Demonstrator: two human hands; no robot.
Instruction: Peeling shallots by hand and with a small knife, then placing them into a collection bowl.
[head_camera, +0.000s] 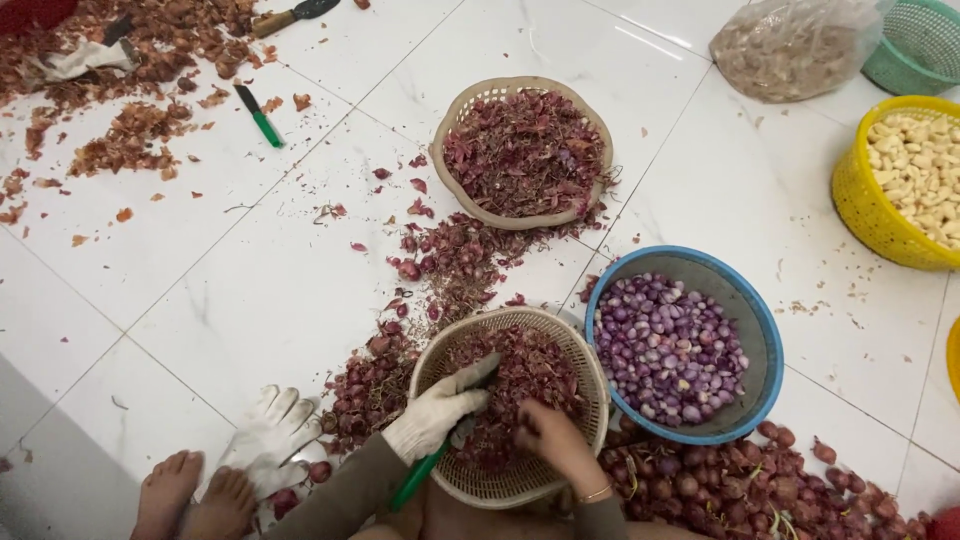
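Over the near peel basket (590, 385), gloved left hand (435, 415) grips a green-handled knife (418, 478); bare right hand (545, 435) pinches a shallot. Blue basket (765, 340) half full of peeled shallots; unpeeled pile (740, 490) remains.

Head camera looks steeply down, fairly close, probably seated, at the floor (250, 300).
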